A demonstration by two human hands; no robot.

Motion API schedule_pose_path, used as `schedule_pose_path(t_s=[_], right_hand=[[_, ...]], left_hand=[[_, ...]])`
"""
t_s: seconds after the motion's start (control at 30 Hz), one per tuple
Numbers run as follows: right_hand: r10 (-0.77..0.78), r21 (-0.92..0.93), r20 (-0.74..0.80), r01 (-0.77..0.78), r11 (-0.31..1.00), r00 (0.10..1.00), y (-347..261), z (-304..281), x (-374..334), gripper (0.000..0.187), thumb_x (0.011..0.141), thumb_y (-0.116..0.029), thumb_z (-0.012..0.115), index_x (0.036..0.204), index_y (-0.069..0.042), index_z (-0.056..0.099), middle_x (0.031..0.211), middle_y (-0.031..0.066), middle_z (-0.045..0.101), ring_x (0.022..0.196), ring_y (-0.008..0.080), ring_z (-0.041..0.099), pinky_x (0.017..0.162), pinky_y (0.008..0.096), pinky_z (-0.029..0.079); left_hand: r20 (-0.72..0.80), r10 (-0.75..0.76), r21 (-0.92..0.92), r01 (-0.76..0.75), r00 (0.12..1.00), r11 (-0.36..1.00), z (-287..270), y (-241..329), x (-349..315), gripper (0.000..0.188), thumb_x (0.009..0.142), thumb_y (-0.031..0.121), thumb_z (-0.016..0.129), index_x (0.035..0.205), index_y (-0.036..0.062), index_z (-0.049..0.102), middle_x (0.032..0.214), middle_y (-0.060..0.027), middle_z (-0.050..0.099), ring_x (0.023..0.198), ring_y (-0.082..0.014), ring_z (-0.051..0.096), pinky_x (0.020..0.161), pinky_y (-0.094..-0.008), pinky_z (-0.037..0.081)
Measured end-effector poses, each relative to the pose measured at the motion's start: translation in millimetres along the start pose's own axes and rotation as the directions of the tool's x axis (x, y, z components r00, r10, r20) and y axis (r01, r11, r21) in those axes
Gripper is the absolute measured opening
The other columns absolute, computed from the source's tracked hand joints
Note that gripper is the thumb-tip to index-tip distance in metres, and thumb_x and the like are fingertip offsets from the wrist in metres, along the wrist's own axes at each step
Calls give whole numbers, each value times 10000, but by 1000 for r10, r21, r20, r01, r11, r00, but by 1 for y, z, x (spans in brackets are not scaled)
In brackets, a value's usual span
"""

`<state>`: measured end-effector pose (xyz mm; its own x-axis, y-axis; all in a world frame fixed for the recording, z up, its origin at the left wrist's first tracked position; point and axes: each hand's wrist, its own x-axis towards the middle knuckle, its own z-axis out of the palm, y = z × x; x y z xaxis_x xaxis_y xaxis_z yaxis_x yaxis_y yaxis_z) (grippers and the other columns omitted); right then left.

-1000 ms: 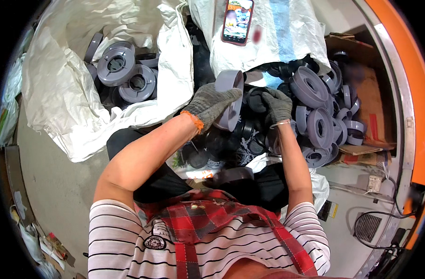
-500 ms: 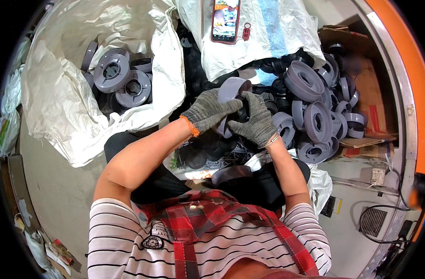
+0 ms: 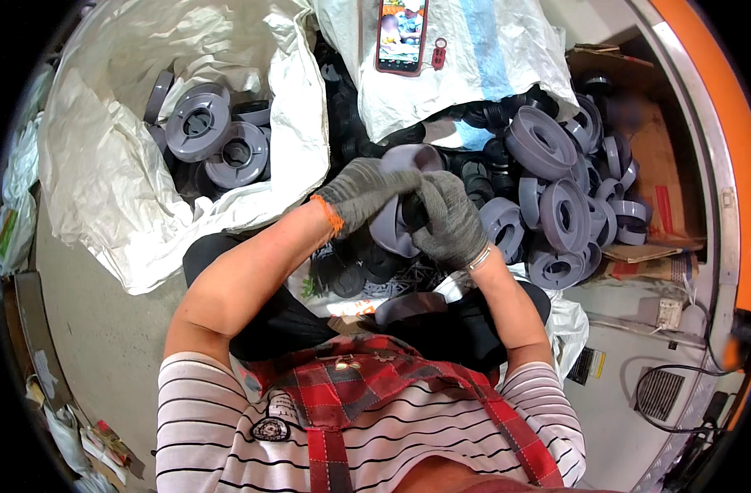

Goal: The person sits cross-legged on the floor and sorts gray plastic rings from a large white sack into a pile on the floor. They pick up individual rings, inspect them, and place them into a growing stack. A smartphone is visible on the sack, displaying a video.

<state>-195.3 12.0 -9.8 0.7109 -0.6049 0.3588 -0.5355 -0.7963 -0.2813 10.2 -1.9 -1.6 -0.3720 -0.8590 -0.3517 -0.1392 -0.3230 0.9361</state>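
Observation:
In front of my lap I hold a grey round plastic part (image 3: 390, 231), a wide ring with a raised rim. My left hand (image 3: 364, 195), in a grey knit glove with an orange cuff, is closed around its left side, fingers across the middle. My gloved right hand (image 3: 451, 220) is closed at its right side, fingertips against a black round piece (image 3: 412, 212) in the centre. The fingers hide how the two pieces sit together. Below them, a dark grey ring (image 3: 410, 307) lies between my legs.
A white woven sack (image 3: 297, 156) at left contains several grey rings (image 3: 199, 123). More grey rings (image 3: 564, 215) are heaped at right beside a cardboard box (image 3: 659, 164). Black round parts (image 3: 476, 177) lie behind my hands, under another white sack (image 3: 400, 103) bearing a phone (image 3: 401, 37).
The grey part has tilted and shifted slightly in my hands. My left fingers now reach further across its middle, and my right hand has curled tighter at the black piece.

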Motion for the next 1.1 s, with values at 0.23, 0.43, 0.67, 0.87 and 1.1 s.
schedule_pose_path(t_s=[0.23, 0.43, 0.67, 0.87, 1.1], right_hand=[[142, 111, 80, -151, 982, 987, -3, -3, 2, 781, 567, -223, 769, 1254, -16, 460, 1206, 234, 490, 1141, 411, 464, 979, 471, 391], [350, 210, 128, -371, 905, 928, -4, -5, 3, 797, 597, -206, 783, 1294, -24, 440, 1201, 206, 506, 1136, 361, 487, 965, 408, 411], [691, 741, 319, -626, 245, 649, 8, 14, -4, 596, 770, -191, 742, 1248, 12, 448, 1139, 157, 550, 1042, 234, 551, 909, 341, 475], [642, 768, 509, -639, -39, 573, -7, 3, 9, 368, 886, -239, 628, 1150, -17, 498, 907, 64, 572, 801, 157, 604, 711, 239, 492], [525, 632, 377, -626, 457, 763, 15, 16, -6, 373, 864, -213, 625, 1155, -11, 508, 852, 94, 608, 798, 146, 587, 710, 296, 485]], left_hand=[[106, -27, -201, 48, 994, 978, -8, -17, 4, 338, 830, 289, 692, 1001, -1, 660, 844, -45, 662, 726, -111, 607, 641, -264, 502], [150, 56, -274, -13, 987, 962, 1, 2, -11, 451, 811, 299, 712, 1140, 16, 592, 970, -62, 647, 868, -123, 602, 769, -283, 501], [42, 282, 30, -283, 959, 959, 11, 7, -14, 634, 778, 319, 741, 1279, 36, 473, 968, -57, 624, 766, -92, 579, 656, -255, 512], [-27, 311, 32, -310, 950, 950, 9, 6, -18, 686, 775, 311, 746, 1324, 42, 434, 958, -61, 623, 731, -79, 579, 573, -231, 508], [-67, 356, 46, -354, 932, 934, 11, 9, -20, 668, 750, 292, 753, 1292, 37, 455, 952, -82, 625, 789, -129, 583, 705, -283, 506]])
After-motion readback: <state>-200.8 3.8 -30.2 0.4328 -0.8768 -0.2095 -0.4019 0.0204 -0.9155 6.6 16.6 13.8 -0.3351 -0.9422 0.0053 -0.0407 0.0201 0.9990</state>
